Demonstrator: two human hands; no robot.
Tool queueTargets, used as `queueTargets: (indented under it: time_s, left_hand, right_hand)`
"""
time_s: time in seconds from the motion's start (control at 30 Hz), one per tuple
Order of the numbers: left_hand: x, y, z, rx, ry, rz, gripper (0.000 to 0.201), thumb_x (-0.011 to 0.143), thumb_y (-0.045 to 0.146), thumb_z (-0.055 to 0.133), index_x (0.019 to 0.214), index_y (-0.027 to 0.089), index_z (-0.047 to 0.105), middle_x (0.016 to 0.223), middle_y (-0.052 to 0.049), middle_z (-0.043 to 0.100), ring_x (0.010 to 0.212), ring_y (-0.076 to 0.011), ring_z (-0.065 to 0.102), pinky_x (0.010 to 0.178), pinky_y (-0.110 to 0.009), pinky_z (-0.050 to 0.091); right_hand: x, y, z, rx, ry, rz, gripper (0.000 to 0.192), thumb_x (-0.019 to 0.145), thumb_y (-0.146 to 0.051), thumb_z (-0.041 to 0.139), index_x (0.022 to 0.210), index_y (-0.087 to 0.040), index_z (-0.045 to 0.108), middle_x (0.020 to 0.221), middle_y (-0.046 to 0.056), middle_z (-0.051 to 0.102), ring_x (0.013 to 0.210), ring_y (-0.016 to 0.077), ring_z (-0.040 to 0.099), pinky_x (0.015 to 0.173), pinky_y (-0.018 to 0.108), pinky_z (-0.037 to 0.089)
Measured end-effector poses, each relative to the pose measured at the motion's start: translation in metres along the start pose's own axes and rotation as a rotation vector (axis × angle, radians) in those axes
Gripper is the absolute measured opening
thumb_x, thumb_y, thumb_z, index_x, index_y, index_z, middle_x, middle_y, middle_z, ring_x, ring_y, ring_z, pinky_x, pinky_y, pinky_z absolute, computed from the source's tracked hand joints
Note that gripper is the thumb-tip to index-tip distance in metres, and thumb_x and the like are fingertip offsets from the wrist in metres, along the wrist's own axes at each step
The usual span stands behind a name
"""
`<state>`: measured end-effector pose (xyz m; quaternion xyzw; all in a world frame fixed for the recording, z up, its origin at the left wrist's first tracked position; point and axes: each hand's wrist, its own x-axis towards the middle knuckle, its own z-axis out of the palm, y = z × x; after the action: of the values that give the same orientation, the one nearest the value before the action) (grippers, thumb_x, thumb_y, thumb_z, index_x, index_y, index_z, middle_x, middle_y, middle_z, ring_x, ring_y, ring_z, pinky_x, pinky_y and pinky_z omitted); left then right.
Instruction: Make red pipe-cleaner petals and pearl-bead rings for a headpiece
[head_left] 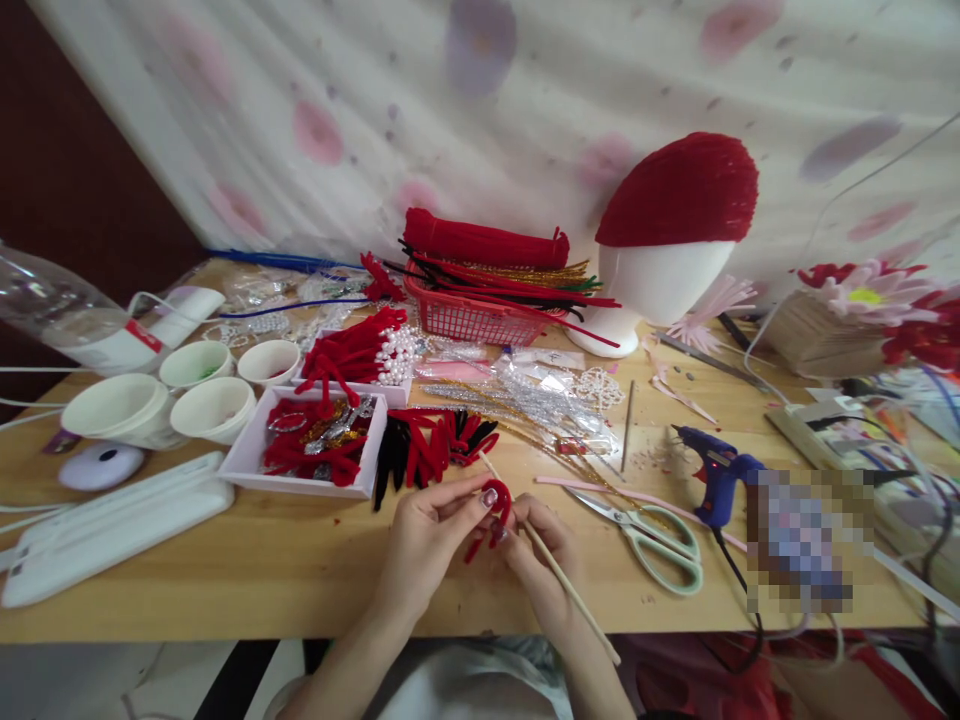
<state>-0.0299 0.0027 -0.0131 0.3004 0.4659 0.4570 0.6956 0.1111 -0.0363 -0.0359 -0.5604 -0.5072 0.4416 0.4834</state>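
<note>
Red fuzzy pipe cleaner (495, 512), curled round a thin wooden stick (559, 572), sits between both hands just above the near edge of the bench (300, 570), about midway along it. The left hand (431, 535) has its thumb and fingertips pinched shut on the red coil, while the right hand (536, 560) is closed around the stick and the loose end of the wire. It looks light and soft in its pile, yet the wire core should hold a bend, so it is best gripped close to the coil, where it will not spring loose. Just right of the hands lie pale green-handled scissors (660, 545), and beyond them a blue glue gun (716, 480). Left of centre, a shallow white rectangular tray (300, 482) holds red bent pieces mixed with silver and gold trimmings. Four white round cups (169, 395) stand toward the left edge; their contents are hard to make out. Farther back, a red plastic basket (465, 318) is heaped with red, black and gold stems, and a white foam head form (660, 280) wears a red woven cap (679, 190).
</note>
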Motion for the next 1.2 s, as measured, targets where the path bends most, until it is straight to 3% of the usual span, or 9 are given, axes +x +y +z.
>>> queueTargets:
  time_s: [0.3, 0.5, 0.8, 0.93, 1.2]
  left_hand:
    - [0.003, -0.003, 0.002, 0.121, 0.027, 0.022, 0.016, 0.065, 0.017, 0.082, 0.081, 0.017, 0.082, 0.08, -0.007, 0.082, 0.074, -0.0214, 0.077, 0.068, -0.025, 0.06]
    - [0.003, 0.0, 0.003, 0.071, 0.001, -0.03, 0.017, 0.064, 0.02, 0.083, 0.081, 0.015, 0.082, 0.077, -0.008, 0.081, 0.069, -0.0208, 0.076, 0.066, -0.026, 0.06]
    - [0.003, 0.005, 0.006, 0.055, 0.024, -0.018, 0.016, 0.058, 0.019, 0.085, 0.074, 0.016, 0.08, 0.07, -0.007, 0.08, 0.064, -0.0207, 0.075, 0.063, -0.027, 0.06]
    - [0.002, 0.006, 0.006, 0.051, 0.034, -0.022, 0.017, 0.057, 0.02, 0.085, 0.073, 0.015, 0.08, 0.071, -0.008, 0.08, 0.066, -0.0207, 0.074, 0.062, -0.026, 0.059]
    - [0.001, 0.006, 0.006, -0.02, 0.031, -0.061, 0.02, 0.06, 0.025, 0.087, 0.075, 0.015, 0.08, 0.076, -0.009, 0.081, 0.069, -0.0168, 0.071, 0.067, -0.023, 0.055]
  right_hand:
    - [-0.002, -0.003, 0.001, -0.035, 0.066, -0.02, 0.018, 0.081, -0.026, 0.061, 0.064, -0.021, 0.056, 0.06, -0.004, 0.053, 0.059, 0.0149, 0.047, 0.058, 0.026, 0.035]
    - [-0.001, 0.002, -0.005, -0.049, 0.001, -0.006, 0.019, 0.082, -0.029, 0.063, 0.065, -0.021, 0.058, 0.059, -0.004, 0.053, 0.056, 0.0146, 0.047, 0.054, 0.026, 0.034]
    - [-0.002, -0.008, 0.0, -0.025, 0.071, -0.023, 0.02, 0.08, -0.025, 0.063, 0.062, -0.021, 0.057, 0.06, -0.003, 0.053, 0.06, 0.0156, 0.049, 0.058, 0.026, 0.037]
    - [0.0, -0.008, -0.002, -0.019, 0.023, -0.045, 0.02, 0.082, -0.028, 0.065, 0.064, -0.02, 0.06, 0.061, -0.002, 0.055, 0.059, 0.0153, 0.049, 0.056, 0.026, 0.037]
    - [-0.005, -0.012, 0.0, 0.202, 0.057, 0.123, 0.027, 0.082, -0.041, 0.071, 0.069, -0.02, 0.061, 0.062, -0.003, 0.05, 0.057, 0.0137, 0.043, 0.054, 0.025, 0.033]
